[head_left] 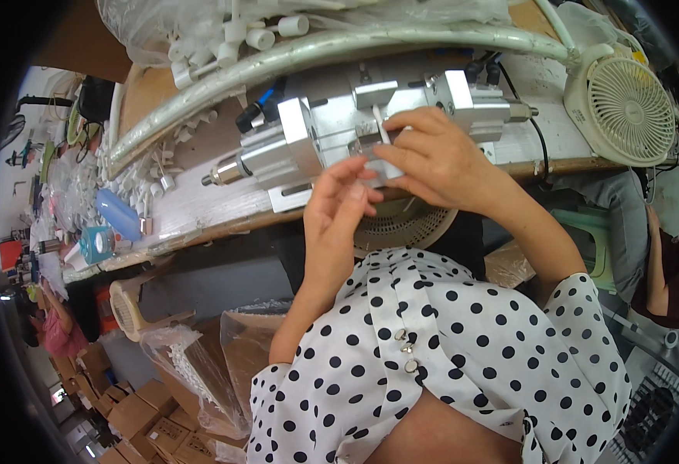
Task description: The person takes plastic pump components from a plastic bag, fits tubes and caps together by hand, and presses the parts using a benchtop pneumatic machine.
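Taking the right hand [436,158] as the dial's centre, the nearest risk sits at seven o'clock: a basket [413,230] below the edge of the desk [192,209], where a part let slip could drop out of sight. At eight o'clock the left hand [333,216] is raised, its fingers loosely curled; whether they hold anything small I cannot tell. The right fingers appear to be pinching the lower end of a thin white stick [379,124], at ten o'clock, over the middle of the metal fixture [299,138]. So narrow a grip could let the stick twist or tip askew. Fingertips this close to the metal could be nipped if the blocks at nine and twelve o'clock can travel. Beyond, a black cable [545,148] hangs over the edge at three o'clock, where an elbow could snag it. Farthest, at twelve, a plastic bag [432,11] could shed loose parts if knocked.
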`<state>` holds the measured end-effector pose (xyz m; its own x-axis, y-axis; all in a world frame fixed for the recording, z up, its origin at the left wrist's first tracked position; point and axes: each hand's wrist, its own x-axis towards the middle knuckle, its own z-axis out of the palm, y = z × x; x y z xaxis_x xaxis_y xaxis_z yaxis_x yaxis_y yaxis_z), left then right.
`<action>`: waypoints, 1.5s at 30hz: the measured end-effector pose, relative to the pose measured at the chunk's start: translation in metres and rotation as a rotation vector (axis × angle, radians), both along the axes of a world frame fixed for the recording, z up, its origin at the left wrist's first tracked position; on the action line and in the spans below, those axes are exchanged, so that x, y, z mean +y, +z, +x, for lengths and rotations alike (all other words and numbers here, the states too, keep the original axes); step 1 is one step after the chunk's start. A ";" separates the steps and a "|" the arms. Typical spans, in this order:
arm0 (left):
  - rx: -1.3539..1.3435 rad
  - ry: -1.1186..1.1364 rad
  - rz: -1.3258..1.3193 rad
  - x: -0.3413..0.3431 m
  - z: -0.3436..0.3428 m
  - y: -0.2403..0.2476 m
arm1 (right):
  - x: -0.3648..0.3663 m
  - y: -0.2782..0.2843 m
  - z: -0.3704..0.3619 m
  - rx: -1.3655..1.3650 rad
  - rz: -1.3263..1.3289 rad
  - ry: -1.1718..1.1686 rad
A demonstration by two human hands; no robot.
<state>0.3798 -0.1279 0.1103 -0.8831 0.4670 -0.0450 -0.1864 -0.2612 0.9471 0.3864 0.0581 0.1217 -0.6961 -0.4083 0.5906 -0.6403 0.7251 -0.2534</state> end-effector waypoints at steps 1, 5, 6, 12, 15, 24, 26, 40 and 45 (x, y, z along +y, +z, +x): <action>-0.023 -0.008 -0.048 -0.002 0.003 -0.001 | -0.002 -0.001 -0.001 -0.003 0.004 0.024; -0.080 -0.013 -0.089 -0.008 0.006 -0.008 | -0.004 -0.004 -0.008 0.002 0.016 0.075; -0.087 -0.037 -0.101 -0.010 0.004 -0.010 | -0.004 -0.003 -0.008 -0.023 0.013 0.081; -0.071 -0.121 -0.137 -0.017 -0.002 -0.004 | -0.004 0.013 -0.010 -0.030 0.042 0.044; -0.043 -0.178 -0.105 -0.017 -0.009 0.000 | -0.003 0.015 -0.014 -0.065 0.039 0.033; 1.079 0.268 -0.509 -0.040 -0.081 0.064 | 0.002 0.024 0.000 0.029 0.108 0.155; 1.432 0.410 -0.661 -0.033 -0.109 0.081 | 0.004 0.034 0.006 -0.093 0.081 0.197; 1.801 0.306 -0.893 0.057 -0.266 0.145 | 0.106 0.097 -0.148 0.443 0.144 -0.429; 1.795 0.278 -0.977 0.058 -0.253 0.123 | 0.134 0.085 -0.154 0.246 0.029 -0.456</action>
